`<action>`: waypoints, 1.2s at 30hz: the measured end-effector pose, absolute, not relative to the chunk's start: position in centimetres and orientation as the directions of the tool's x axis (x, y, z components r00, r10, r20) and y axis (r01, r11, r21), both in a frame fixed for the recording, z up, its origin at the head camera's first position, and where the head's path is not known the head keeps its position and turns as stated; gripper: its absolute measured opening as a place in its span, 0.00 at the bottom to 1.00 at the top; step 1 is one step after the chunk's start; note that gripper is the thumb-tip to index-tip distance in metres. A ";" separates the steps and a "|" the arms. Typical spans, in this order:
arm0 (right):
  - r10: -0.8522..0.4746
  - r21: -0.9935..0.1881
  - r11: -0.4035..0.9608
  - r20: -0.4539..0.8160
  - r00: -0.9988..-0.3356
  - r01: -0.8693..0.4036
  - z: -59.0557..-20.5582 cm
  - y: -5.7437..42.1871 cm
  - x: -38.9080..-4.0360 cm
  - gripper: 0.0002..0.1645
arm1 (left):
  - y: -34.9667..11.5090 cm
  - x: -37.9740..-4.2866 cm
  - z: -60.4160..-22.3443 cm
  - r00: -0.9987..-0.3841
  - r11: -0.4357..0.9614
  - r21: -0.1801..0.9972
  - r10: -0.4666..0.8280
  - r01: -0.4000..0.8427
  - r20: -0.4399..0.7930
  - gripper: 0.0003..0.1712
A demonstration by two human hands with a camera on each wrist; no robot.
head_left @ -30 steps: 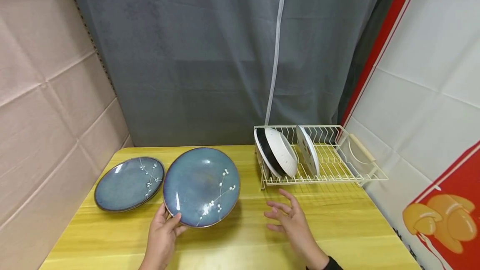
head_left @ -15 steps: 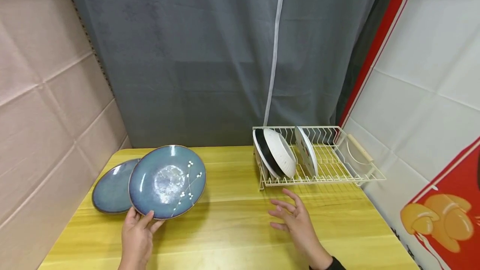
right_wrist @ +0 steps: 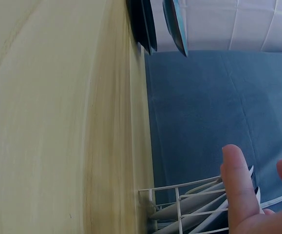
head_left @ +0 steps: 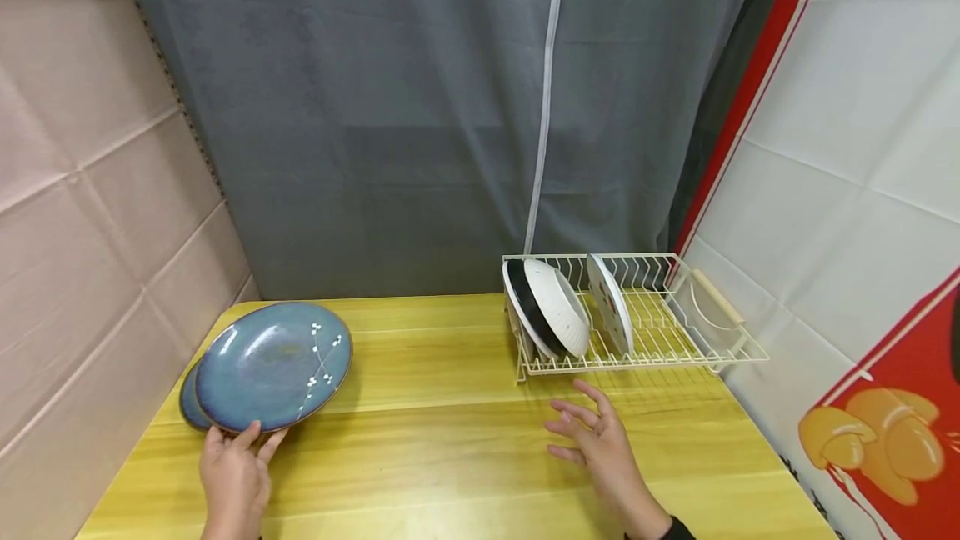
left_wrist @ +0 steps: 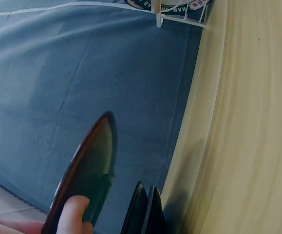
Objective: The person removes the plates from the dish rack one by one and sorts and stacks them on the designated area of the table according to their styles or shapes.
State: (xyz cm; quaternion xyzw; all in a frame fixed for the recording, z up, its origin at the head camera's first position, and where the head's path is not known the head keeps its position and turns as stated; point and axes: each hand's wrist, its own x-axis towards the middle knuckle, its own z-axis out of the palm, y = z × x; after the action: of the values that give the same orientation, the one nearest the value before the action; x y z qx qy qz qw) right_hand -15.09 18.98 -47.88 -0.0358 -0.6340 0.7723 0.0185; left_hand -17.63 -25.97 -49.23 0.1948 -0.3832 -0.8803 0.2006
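Observation:
My left hand (head_left: 236, 473) pinches the near rim of a blue plate (head_left: 270, 365) with a white blossom branch, thumb on top and fingers below. This plate hangs above a small stack of similar blue plates (head_left: 190, 402), covering most of it in the head view. From the side, in the left wrist view, a gap shows between the held plate (left_wrist: 92, 165) and the stacked plates (left_wrist: 148, 209) on the table. My right hand (head_left: 603, 452) hovers in front of the dish rack (head_left: 675, 344), fingers spread and loosely bent, holding nothing.
The cream wire rack holds a white bowl with a black band (head_left: 555, 311) and a white plate (head_left: 611, 302), both standing on edge. A grey curtain (head_left: 390, 148) closes the back of the wooden table (head_left: 435, 440). Cloth-covered walls flank both sides.
My left hand has carried the blue plate leftward from mid-table until it overlaps the stack, and the plate now lies flatter. My right hand stays nearly in place.

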 end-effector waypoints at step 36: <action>0.111 -0.989 -0.144 0.006 -0.994 -0.022 -48.5 20.2 -15.1 0.36 | -27.9 -19.1 -49.4 -0.812 -0.422 0.906 -0.522 -0.020 -0.261 0.37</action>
State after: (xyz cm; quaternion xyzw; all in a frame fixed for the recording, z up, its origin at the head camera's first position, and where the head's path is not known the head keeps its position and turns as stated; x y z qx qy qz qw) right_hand -15.10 20.23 -48.53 -0.0342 -0.6526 0.7556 0.0439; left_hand -19.05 -27.90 -49.36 0.2634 -0.5141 -0.8011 0.1566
